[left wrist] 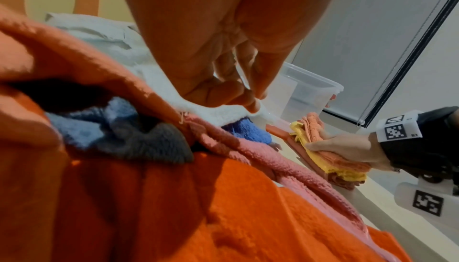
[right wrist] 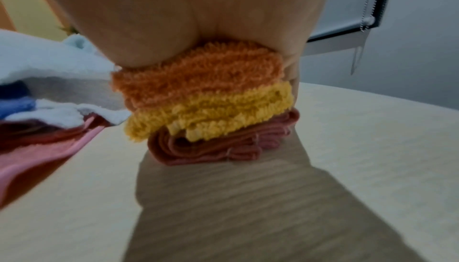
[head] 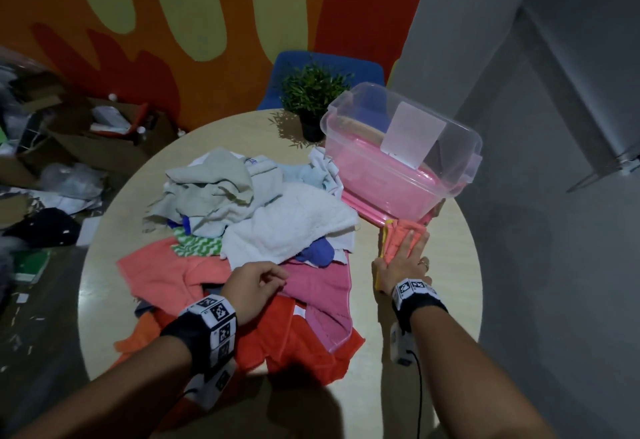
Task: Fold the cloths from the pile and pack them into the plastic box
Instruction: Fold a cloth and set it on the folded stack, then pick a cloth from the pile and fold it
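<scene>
A loose pile of cloths (head: 242, 203) covers the middle of the round table (head: 453, 300), with a pink cloth (head: 322, 286) and an orange cloth (head: 298, 341) nearest me. My left hand (head: 277, 279) hovers just over the pink cloth, fingers loosely curled (left wrist: 248, 99), and I see nothing between them. My right hand (head: 405, 251) presses flat on a small folded stack (head: 398, 234) of orange, yellow and dusty-pink cloths (right wrist: 203, 97), thumb along its side (left wrist: 323, 144). The clear plastic box (head: 446, 168) stands tilted just beyond the stack, on its pink lid (head: 367, 212).
A potted plant (head: 311, 99) stands at the table's far edge beside the box, with a blue chair (head: 329, 61) behind it. Cardboard boxes and clutter (head: 86, 134) lie on the floor to the left. Bare tabletop shows to the right of the stack.
</scene>
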A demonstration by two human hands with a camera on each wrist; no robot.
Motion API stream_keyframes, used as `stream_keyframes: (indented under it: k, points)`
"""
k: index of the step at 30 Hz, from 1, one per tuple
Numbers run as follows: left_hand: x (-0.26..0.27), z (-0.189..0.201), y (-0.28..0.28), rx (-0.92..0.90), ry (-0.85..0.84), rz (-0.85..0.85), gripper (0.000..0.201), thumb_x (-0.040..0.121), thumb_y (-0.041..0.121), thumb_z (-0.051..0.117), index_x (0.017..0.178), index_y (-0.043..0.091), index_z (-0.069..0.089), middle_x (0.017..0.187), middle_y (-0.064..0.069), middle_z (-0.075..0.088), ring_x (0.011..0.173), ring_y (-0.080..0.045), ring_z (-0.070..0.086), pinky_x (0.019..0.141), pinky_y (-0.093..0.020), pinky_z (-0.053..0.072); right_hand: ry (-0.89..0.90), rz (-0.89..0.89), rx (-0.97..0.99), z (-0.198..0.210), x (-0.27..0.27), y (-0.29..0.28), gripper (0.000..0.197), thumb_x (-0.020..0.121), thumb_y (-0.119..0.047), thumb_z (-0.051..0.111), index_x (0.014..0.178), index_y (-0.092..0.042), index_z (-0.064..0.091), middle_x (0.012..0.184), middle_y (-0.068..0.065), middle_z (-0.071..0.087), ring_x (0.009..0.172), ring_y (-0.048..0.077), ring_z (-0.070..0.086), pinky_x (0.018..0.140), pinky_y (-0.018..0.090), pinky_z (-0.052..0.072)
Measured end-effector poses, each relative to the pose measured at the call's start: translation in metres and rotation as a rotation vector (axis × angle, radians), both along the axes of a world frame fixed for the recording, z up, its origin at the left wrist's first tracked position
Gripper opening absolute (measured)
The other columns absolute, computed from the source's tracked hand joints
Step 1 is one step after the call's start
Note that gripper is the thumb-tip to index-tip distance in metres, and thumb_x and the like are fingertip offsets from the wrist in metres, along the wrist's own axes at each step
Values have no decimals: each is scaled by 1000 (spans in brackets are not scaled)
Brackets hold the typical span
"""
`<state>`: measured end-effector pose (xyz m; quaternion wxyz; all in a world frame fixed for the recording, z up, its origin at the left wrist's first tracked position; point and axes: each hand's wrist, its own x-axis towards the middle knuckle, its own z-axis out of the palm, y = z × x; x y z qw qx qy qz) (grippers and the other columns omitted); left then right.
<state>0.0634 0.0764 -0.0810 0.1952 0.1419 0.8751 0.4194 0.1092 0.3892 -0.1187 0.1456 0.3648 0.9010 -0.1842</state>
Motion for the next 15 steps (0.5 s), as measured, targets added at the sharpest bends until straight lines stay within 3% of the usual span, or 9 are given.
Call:
stream_keyframes:
  k: [4,6,9,12,13,15]
  points:
    - [-2,14,-14,-31,28,-95,11,88,12,72,90,22,75,78,10,71,65,5,60,63,-8,42,67,8,-24,19,7,3,92,90,-65,48,156,-30,-7,163,0,-22,147,43,12,114,61,25]
    - [0,20,-21,-83,41,-169,12,88,11,69,92,19,76,80,8,72,61,9,58,59,-6,40,135,2,39,34,13,-2,79,91,-59,51,155,-27,15,165,2,-11,147,41,12,114,61,24]
    - [7,21,-27,-186,31,-271,18,86,8,68,100,18,75,90,9,72,62,11,57,62,-3,41,340,21,133,50,24,-22,54,91,-41,60,139,-19,47,161,7,17,139,41,28,110,56,32]
    - [21,12,-30,-288,21,-490,42,82,8,74,121,20,67,116,5,67,87,10,54,89,-11,45,474,160,33,56,36,-62,24,90,-27,64,112,-17,63,128,7,55,115,29,52,100,41,43]
    - [27,4,-30,-337,66,-584,53,80,12,74,131,23,61,125,4,60,102,1,51,97,-17,42,465,226,-53,56,41,-79,13,90,-24,63,100,-17,66,111,4,63,102,23,58,94,37,48]
    - [42,-11,-28,-476,180,-728,63,81,19,72,139,33,51,132,0,45,114,-19,47,97,-32,44,369,387,-246,50,53,-112,10,87,-21,61,80,-17,66,82,2,68,74,17,63,78,39,56]
